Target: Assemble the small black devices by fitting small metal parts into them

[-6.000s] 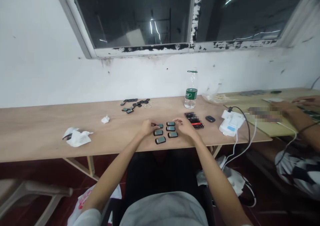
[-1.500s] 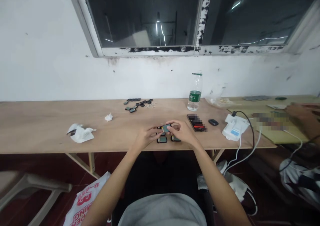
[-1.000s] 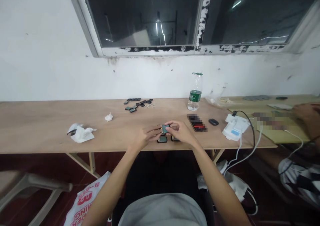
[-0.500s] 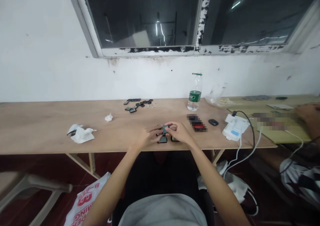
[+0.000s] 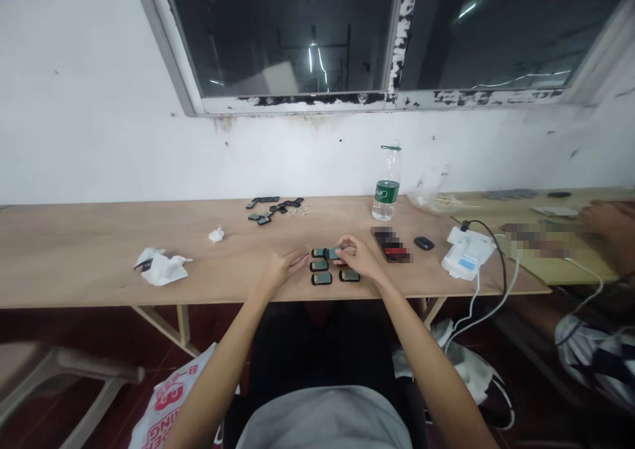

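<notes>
A left hand is letting go and lying open just beside five small dark devices near the table's front edge, while the right hand's fingers are settling on the rear device, their grip unclear.

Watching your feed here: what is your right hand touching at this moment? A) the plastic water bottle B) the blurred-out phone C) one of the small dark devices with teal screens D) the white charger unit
C. The fingertips of the right hand rest on the small dark device with a teal screen in the back row of the group, beside the blurred-out phone.
</notes>
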`<state>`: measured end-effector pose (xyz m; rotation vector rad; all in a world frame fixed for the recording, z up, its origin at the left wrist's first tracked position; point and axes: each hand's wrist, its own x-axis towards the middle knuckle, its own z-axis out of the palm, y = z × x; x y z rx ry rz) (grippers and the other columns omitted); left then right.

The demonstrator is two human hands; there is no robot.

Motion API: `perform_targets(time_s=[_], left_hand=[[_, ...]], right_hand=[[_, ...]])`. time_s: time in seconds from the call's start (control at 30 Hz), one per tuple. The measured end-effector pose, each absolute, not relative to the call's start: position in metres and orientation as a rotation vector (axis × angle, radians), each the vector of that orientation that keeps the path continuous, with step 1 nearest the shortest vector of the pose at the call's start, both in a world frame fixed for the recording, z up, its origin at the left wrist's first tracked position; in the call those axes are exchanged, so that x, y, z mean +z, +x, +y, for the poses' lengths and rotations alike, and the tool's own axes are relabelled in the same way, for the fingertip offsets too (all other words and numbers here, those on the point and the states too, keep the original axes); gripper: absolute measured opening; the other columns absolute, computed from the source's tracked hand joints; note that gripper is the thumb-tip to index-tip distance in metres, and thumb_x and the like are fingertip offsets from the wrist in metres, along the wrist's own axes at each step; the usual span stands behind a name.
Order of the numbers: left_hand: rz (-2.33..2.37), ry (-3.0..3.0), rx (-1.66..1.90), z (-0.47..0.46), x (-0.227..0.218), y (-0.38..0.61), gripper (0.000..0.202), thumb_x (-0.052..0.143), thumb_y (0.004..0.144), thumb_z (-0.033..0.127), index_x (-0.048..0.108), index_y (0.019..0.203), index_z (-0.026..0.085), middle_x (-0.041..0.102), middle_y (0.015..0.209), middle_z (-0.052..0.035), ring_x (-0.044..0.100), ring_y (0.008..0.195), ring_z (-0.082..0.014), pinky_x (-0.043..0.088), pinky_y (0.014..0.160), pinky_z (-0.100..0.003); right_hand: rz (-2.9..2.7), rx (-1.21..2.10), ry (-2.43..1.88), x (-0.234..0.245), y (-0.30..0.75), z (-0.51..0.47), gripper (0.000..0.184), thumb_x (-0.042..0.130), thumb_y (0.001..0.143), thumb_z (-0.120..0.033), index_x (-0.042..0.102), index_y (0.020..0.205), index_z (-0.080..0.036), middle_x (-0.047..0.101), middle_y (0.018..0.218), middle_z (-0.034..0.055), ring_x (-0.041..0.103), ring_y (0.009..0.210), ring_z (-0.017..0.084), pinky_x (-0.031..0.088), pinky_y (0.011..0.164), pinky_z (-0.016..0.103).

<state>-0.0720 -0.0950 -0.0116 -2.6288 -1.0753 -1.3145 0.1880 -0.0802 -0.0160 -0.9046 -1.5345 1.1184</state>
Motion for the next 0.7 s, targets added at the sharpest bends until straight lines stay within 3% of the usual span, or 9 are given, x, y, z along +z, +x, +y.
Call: perform_targets(time_s=[0.23,0.37,0.7], left_hand=[[-1.515,-2.669,-0.930,-0.065,-0.027,-0.101,0.024,0.058,0.093,0.032,0.078,0.096,0.019,0.078,0.107,-0.0086,0.075,0.093,-0.0250,0.059,0.087,-0.033],[-1.554,-2.693,-0.924,-0.059,-0.036,-0.105,0.021,0.061,0.089,0.027,0.079,0.094,0.019,0.078,0.105,-0.0086,0.074,0.094,-0.0248,0.057,0.088,-0.033],[-1.690,-2.719,-1.020,-0.059,-0.035,-0.104,0.021,0.060,0.088,0.023,0.078,0.098,0.019,0.077,0.111,-0.0075,0.072,0.104,-0.0254,0.055,0.097,-0.039]], right_hand=[[-1.548,0.812,-1.111,-0.042,0.218,-0.051,0.018,0.063,0.085,-0.038,0.058,0.084,-0.021,0.071,0.083,0.0036,0.075,0.073,0.023,0.058,0.066,0.031],[-1.606,0.629,-1.241,-0.053,0.225,-0.042,0.016,0.057,0.088,-0.033,0.067,0.087,-0.020,0.075,0.085,0.0058,0.074,0.073,0.022,0.057,0.072,0.033],[-1.812,0.457,-1.353,-0.050,0.218,-0.049,0.026,0.051,0.093,-0.017,0.075,0.102,-0.019,0.076,0.111,0.0093,0.069,0.106,0.022,0.050,0.099,0.035]])
